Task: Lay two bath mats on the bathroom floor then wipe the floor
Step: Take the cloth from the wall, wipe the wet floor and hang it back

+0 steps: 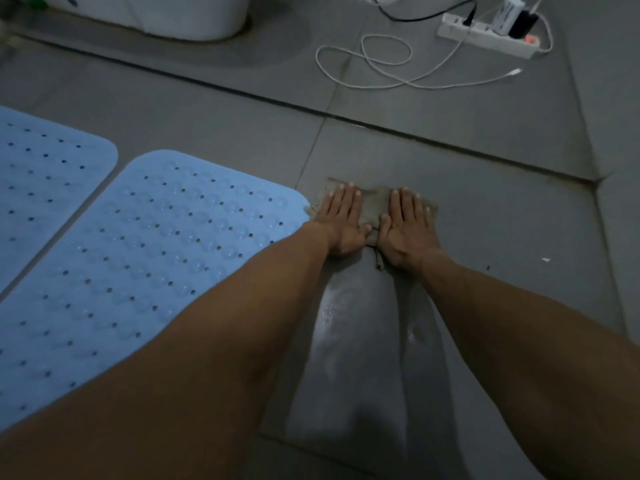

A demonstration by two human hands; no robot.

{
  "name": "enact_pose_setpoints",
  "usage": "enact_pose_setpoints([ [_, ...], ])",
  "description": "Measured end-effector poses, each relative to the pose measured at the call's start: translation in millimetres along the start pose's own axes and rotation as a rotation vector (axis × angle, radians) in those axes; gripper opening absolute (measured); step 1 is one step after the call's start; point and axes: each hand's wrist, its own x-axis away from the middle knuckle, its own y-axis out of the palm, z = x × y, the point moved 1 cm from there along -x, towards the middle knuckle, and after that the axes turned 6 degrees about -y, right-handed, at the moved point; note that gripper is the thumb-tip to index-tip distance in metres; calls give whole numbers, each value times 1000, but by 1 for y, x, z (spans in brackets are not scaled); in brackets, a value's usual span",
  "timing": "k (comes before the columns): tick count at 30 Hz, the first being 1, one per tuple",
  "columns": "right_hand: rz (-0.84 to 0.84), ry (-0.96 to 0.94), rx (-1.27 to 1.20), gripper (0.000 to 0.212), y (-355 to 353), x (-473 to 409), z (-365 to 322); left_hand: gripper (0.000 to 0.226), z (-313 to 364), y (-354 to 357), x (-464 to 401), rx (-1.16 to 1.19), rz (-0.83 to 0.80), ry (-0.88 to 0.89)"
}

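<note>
**Both palms flat on a grey cloth, two blue mats laid to the left**

Just right of the frame's centre, the left hand (pixel 341 220) and the right hand (pixel 405 228) lie side by side, palms down, fingers straight and slightly spread, gripping nothing. Both press on one cloth (pixel 372 206), a grey-brown rag spread flat on the floor (pixel 502 220). Its far edge shows beyond the fingertips, and a frayed corner pokes out between the two wrists. The cloth's left edge lies just beside the corner of the nearer mat; whether they touch cannot be told.

Between the two bare forearms, below the hands, the grey tile carries a glossy wet band with small droplets.

Two bath mats lie flat in the left half of the frame, near each other with a narrow strip of floor between. The nearer mat (pixel 166 244) is pale blue with rounded corners, rows of small holes and clear round bumps. The second mat (pixel 45 168), at the left edge, has the same colour and holes.

At the upper right sits one white power strip (pixel 485 38) with plugs in it, and one white cable (pixel 381 67) loops on the tiles. A white rounded fixture base (pixel 194 15) stands at the top left.
</note>
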Motion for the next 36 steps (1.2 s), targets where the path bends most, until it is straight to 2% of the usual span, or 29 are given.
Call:
enact_pose_setpoints([
  [14,-10,-68,58,64,25,112,-26,71,6,46,115,-41,11,-11],
  [17,103,-117,128,55,21,126,-30,72,3,35,123,-61,149,42],
  [19,109,-184,125,44,14,125,-31,58,-1,24,122,-88,233,77],
  [21,64,-228,79,40,3,121,-36,42,-4,13,119,-103,197,85],
  [24,-12,-290,70,37,-19,109,-44,41,-6,-8,116,-109,0,53],
  [26,-101,-332,90,40,-41,100,-52,36,-10,-25,119,-149,-70,25],
  [31,-305,-354,36,29,-124,85,-88,33,-36,-102,152,-108,-53,-25],
  [36,-315,-353,-70,20,-223,84,-136,20,-68,-205,194,-2,-53,-79],
])
